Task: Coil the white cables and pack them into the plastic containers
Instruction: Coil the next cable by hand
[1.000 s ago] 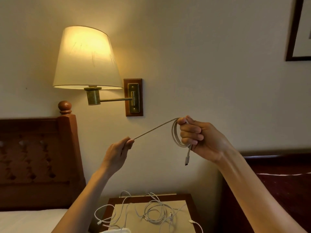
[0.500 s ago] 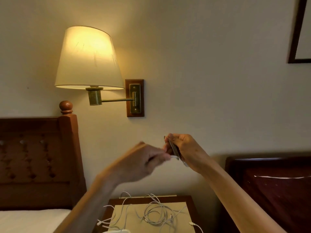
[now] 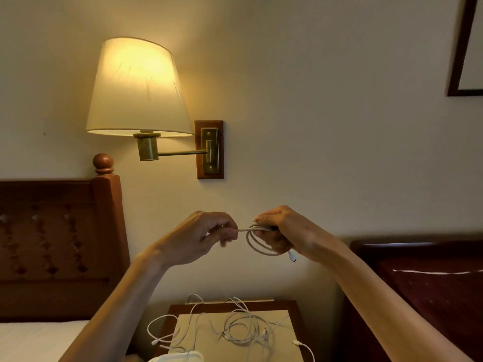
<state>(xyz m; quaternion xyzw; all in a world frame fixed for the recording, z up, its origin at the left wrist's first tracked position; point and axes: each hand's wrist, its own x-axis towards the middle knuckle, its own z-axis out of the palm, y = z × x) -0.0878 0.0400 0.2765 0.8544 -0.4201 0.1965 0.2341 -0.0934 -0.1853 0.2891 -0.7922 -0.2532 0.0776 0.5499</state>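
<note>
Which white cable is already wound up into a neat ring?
The cable held up in the hands: its loops hang from the right hand, the left hand pinching its end. The other white cables sprawl loose on the nightstand.

Glossy dark wood headboard, brushed brass lamp arm, matt cloth shade, smooth white cables.

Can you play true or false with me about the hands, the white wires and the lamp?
1. The right hand holds a coiled white cable. True.
2. The left hand is resting on the nightstand. False: it is up in the air, pinching the cable's free end.
3. The wall lamp is switched off. False: it glows.
4. More loose white cables lie on the nightstand below. True.
5. The coil already sits in a container. False: it is in the hands.
</note>
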